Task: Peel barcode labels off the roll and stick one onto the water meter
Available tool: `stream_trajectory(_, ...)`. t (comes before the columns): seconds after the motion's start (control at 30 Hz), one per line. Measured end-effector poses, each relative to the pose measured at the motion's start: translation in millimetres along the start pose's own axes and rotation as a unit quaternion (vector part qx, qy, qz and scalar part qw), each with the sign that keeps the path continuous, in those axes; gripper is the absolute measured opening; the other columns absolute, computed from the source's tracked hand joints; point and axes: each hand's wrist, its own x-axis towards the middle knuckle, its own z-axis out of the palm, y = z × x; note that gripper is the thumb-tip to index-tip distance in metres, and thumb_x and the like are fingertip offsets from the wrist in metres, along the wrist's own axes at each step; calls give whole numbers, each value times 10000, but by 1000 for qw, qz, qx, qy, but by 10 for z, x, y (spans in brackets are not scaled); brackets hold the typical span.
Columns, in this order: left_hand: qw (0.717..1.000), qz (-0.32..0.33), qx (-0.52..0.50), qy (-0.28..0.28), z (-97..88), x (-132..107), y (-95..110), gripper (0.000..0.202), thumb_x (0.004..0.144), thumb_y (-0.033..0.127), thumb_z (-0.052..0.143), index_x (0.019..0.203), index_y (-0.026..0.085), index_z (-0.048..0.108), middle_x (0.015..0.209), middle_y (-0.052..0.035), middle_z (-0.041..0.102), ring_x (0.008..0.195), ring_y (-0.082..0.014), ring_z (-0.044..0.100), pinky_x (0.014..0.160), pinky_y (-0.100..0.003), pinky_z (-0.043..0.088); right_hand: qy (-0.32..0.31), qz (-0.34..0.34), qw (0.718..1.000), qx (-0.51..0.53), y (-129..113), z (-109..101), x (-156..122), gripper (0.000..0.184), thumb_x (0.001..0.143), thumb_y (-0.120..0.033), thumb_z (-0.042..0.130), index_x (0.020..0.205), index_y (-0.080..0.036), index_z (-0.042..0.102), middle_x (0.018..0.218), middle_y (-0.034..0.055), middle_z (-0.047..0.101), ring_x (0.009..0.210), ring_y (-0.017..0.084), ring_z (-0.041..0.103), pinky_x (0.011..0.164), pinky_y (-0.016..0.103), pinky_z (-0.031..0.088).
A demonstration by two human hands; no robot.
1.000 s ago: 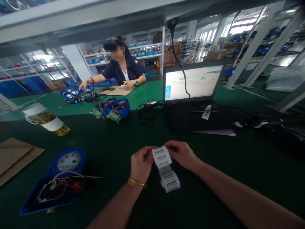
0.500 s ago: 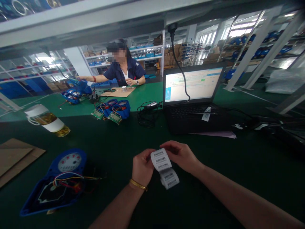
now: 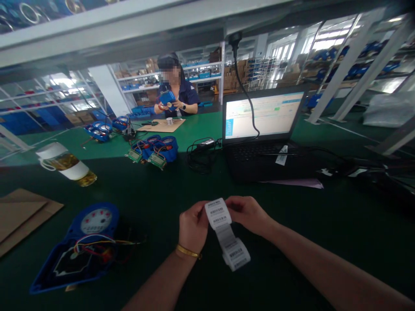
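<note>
Between my two hands is a strip of white barcode labels (image 3: pixel 218 213), curved over at the top, its lower end curling down toward the dark green table. My left hand (image 3: pixel 193 226) is closed on the strip's left edge. On the opposite edge, my right hand (image 3: pixel 248 214) pinches it near the top; some of its fingertips are hidden behind the paper. To the left lies a blue water meter (image 3: pixel 96 219) with a round dial, its housing open and coloured wires showing.
A laptop (image 3: pixel 259 155) stands ahead, a loose label on its keyboard. Blue meters with circuit boards (image 3: pixel 158 160), a black cable (image 3: pixel 199 162), a tea bottle (image 3: pixel 69 166) and cardboard (image 3: pixel 24 211) lie leftward. A co-worker (image 3: pixel 186 95) sits opposite, holding a blue meter.
More of the label strip hangs down, its lower end now lower and further right. My hands have barely shifted. The co-worker has brought a blue meter up in both hands.
</note>
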Motion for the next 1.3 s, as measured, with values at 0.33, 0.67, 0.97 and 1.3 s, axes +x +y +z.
stream_trajectory(0.33,1000,2,-3,-18,21,-6,-22,203,788,204,491,873,166,671,750,-18,686,660,-148,627,567,-212,465,57,-41,998,-2,-23,-6,-4,142,756,-266,577,857,-198,649,790,22,648,691,178,617,577,254,507)
stream_trajectory(0.67,998,-10,-33,-57,45,3,2,215,800,206,478,872,153,673,759,-27,688,675,-149,630,587,-222,476,112,-74,991,1,4,8,-17,140,776,-261,566,868,-208,656,804,28,645,703,178,616,592,257,510)
stream_trajectory(0.97,997,-41,-71,-2,-8,2,57,171,758,209,515,892,164,611,753,-23,681,680,-154,641,568,-231,488,57,-36,998,18,-14,39,-16,118,766,-274,576,793,-193,656,720,14,638,612,159,607,512,223,505)
stream_trajectory(1.3,977,-83,-196,-24,11,7,82,225,739,372,554,683,160,506,669,8,617,622,-124,607,559,-225,498,138,-144,976,-84,-8,-13,-38,155,809,-211,508,853,-226,656,804,27,637,702,181,610,579,270,505)
